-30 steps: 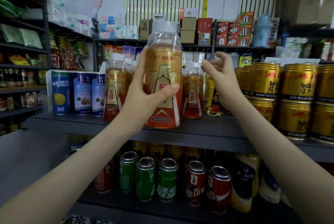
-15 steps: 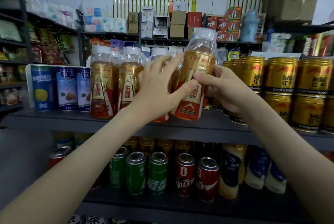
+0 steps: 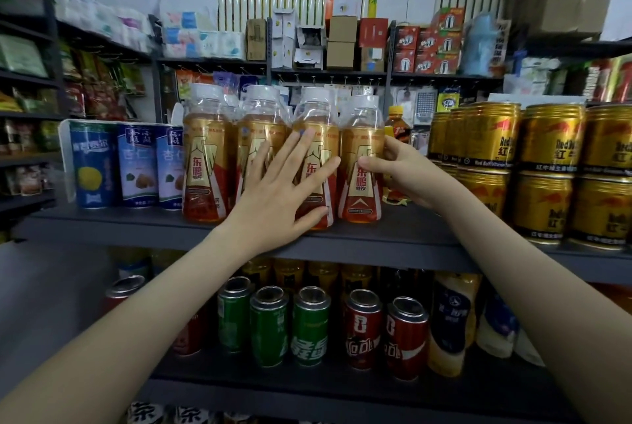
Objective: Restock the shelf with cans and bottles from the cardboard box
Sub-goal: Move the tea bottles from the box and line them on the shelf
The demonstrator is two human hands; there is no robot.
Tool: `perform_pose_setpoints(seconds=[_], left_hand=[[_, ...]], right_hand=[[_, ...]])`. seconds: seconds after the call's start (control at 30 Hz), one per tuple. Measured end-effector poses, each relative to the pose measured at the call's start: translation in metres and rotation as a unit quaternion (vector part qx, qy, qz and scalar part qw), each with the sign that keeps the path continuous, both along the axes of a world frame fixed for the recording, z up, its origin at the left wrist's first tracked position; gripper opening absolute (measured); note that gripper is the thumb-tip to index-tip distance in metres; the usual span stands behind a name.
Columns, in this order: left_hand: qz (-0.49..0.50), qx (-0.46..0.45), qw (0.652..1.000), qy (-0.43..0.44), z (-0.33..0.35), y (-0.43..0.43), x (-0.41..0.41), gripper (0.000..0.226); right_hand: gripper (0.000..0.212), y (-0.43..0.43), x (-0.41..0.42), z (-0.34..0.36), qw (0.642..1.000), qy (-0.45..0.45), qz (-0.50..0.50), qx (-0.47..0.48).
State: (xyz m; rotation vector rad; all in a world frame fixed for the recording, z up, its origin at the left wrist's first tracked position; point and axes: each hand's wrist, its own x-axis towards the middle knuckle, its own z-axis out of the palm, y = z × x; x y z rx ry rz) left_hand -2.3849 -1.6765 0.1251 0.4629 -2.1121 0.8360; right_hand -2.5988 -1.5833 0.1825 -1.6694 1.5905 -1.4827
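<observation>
New bottle (image 3: 362, 164) now stands on shelf (image 3: 393, 235); your right hand (image 3: 403, 167) grips it, left hand (image 3: 277, 198) spread flat. One more stocked.

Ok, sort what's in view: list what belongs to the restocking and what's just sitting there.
In the job: right hand gripping the rightmost bottle; left hand flat against the orange bottles; top shelf.
Just there: gold cans, blue cans, green cans, red cans below.

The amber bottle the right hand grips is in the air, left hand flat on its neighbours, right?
Not in the air: the head view shows the amber bottle standing on the shelf, gripped by the right hand, left hand flat on its neighbours.
</observation>
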Motion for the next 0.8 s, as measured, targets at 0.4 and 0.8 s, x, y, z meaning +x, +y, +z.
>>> perform_pose_setpoints(seconds=[0.4,0.8], left_hand=[[-0.013,-0.02,1.0,0.018,-0.003,-0.003,-0.002,0.065],[-0.048,0.015,0.998,0.036,-0.028,0.012,0.017,0.057]], right_hand=[[0.044,-0.002,0.003,0.0,0.998,0.032,-0.049,0.002],[0.083,0.02,0.055,-0.055,0.902,0.288,-0.247,-0.204]])
